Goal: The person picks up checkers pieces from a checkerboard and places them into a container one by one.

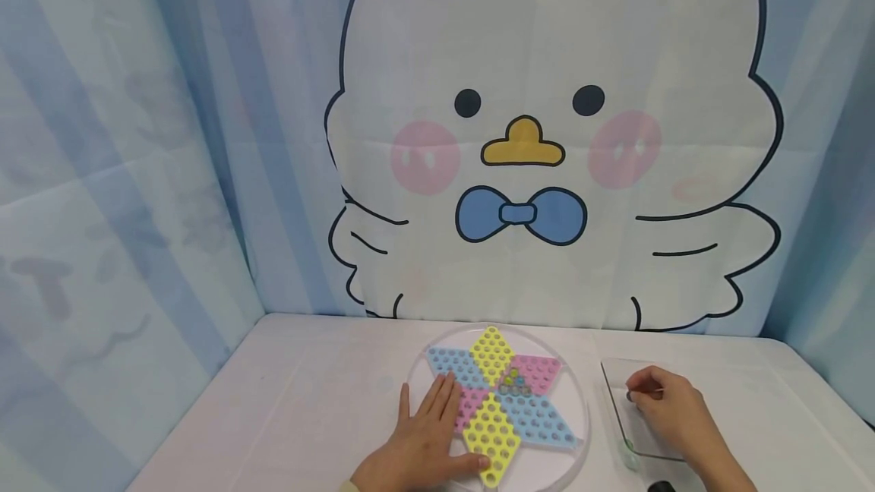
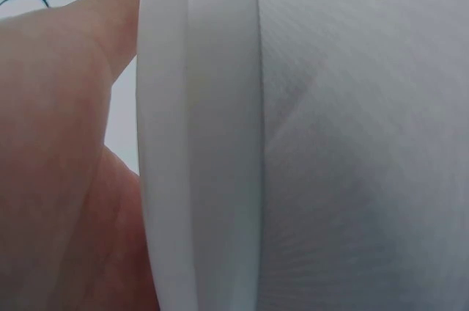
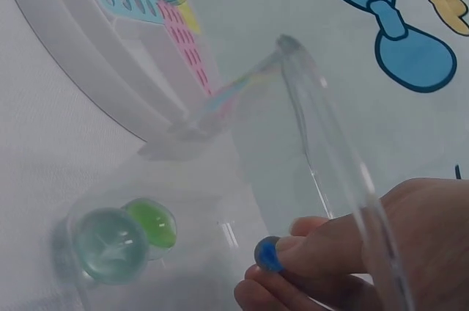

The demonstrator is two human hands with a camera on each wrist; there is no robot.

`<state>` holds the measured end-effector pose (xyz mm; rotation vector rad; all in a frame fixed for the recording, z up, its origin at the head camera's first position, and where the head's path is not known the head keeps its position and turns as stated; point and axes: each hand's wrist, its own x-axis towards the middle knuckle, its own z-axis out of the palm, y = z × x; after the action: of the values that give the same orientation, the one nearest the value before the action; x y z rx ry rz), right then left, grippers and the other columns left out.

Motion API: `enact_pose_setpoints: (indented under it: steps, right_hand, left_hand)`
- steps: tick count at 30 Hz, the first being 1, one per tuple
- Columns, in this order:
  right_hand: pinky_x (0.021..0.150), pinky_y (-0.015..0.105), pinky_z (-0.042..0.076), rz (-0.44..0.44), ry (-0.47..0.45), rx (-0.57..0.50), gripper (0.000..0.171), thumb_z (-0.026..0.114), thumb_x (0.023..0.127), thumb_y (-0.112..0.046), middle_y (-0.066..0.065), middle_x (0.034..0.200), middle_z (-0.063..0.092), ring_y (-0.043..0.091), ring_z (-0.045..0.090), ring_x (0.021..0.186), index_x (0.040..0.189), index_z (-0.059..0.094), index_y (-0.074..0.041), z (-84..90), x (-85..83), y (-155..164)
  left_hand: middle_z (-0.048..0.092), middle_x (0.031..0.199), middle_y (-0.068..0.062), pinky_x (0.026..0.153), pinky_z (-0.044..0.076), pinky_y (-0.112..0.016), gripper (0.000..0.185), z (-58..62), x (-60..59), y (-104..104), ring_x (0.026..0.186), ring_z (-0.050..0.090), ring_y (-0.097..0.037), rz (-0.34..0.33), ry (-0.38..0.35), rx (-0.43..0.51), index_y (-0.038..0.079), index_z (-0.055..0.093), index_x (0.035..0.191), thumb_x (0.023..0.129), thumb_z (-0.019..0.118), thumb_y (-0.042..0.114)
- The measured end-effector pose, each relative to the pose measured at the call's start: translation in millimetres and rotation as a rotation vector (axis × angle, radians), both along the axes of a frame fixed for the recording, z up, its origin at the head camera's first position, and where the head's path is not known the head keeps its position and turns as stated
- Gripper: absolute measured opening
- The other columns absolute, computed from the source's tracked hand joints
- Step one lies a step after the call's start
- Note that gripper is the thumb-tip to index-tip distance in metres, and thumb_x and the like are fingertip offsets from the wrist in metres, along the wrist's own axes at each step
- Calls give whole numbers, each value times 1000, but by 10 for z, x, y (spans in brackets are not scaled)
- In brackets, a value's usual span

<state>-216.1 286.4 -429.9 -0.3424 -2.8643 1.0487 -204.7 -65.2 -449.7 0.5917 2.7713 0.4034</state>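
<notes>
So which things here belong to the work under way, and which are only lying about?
In use:
- star board, left hand flat on it
- blue marble, pinched by right hand
- clear tray
- marbles on the board
- green marbles in the tray

Lying about:
- duck backdrop
- white table

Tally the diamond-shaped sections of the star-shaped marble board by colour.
Yellow diamonds: 2
Pink diamonds: 2
Blue diamonds: 2
Total: 6
</notes>
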Motion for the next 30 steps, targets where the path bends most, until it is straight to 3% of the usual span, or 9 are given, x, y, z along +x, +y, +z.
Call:
enact_pose_setpoints:
  steps: [9, 16, 23, 30]
  right_hand:
    - [72, 38, 53, 68, -11, 36, 13, 66, 87, -1, 12, 95, 69, 19, 61, 84, 100, 65, 1, -21, -17, 25]
    - [78, 43, 55, 67, -8, 48, 13, 63, 90, 1, 14, 96, 68, 21, 62, 86, 102, 64, 2, -18, -25, -2]
    - [76, 40, 54, 55, 57, 39, 14, 59, 93, -1, 16, 99, 69, 23, 62, 88, 106, 64, 1, 57, -12, -20]
    - [79, 44, 58, 40, 147, 14, 19, 58, 96, -8, 18, 105, 69, 34, 65, 99, 112, 62, 2, 125, 37, -34]
  left_hand:
    - [8, 168, -6, 116, -3, -69, 112, 15, 5, -1, 156, 7, -24, 0, 5, -2, 12, 16, 160, 80, 44, 86]
    - [7, 169, -7, 116, -4, -69, 113, 23, 0, -9, 156, 6, -25, 4, -29, 18, 11, 15, 160, 80, 43, 86]
    - [8, 168, -6, 116, -3, -69, 112, 23, 2, -2, 156, 8, -24, 13, -17, 6, 12, 17, 160, 80, 45, 85]
    - [7, 169, -5, 116, -3, -69, 112, 16, 2, 5, 156, 6, -24, 1, -9, -3, 12, 16, 160, 80, 44, 86]
